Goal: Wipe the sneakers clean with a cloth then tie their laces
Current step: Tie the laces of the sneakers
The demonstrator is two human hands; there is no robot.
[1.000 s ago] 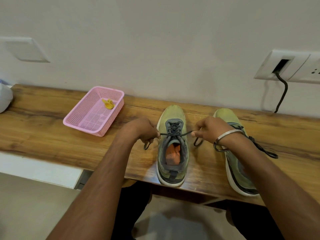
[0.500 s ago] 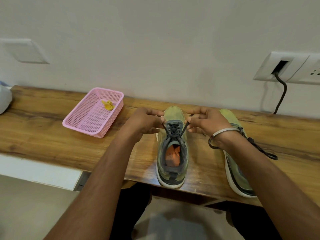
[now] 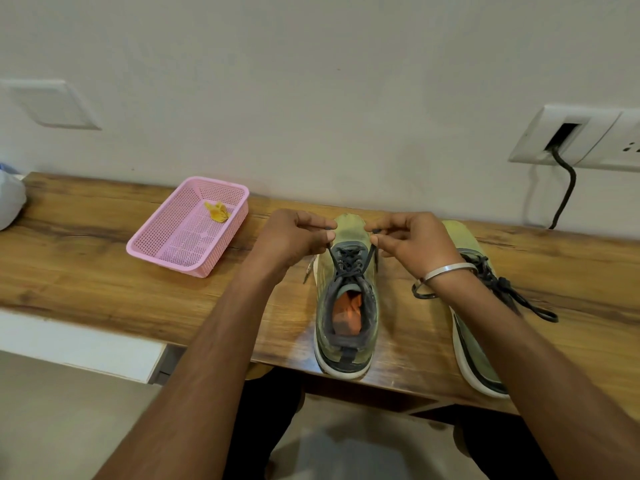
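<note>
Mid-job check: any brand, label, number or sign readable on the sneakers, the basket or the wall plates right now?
None can be read.
Sneaker being laced: no legible brand or number on the upper or inside.
Second sneaker: side marking too indistinct to read.
Pink basket: no text shows.
Wall socket plate: only pin holes, no lettering.

On the table (image 3: 86,271), a basket (image 3: 188,233) sits left of two sneakers (image 3: 346,306) standing side by side.

A home room, going by the wooden shelf (image 3: 104,271) against a plain wall (image 3: 311,81) with switch plates (image 3: 571,140).
</note>
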